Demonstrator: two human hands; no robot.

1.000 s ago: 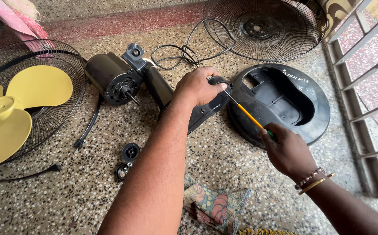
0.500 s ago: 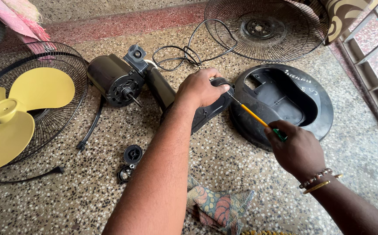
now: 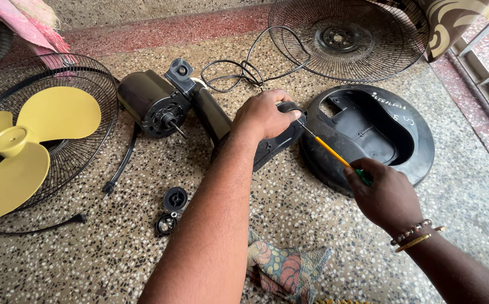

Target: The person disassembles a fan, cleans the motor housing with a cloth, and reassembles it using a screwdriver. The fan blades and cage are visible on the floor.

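- A home floor used as a repair spot: speckled terrazzo floor (image 3: 323,225), window grille (image 3: 483,62).
- Dismantled fan parts: yellow blade (image 3: 25,146), motor (image 3: 151,104), wire guard (image 3: 345,36).

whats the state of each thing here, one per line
left hand: gripping the black fan neck
right hand: holding the screwdriver, tip at the neck
fan motor: bare, lying on its side, shaft exposed
yellow blade: detached, resting in the rear grille
front grille: removed, lying flat on the floor
round base: upside down, hollow side showing
power cord: loosely coiled
black caps: loose on the floor
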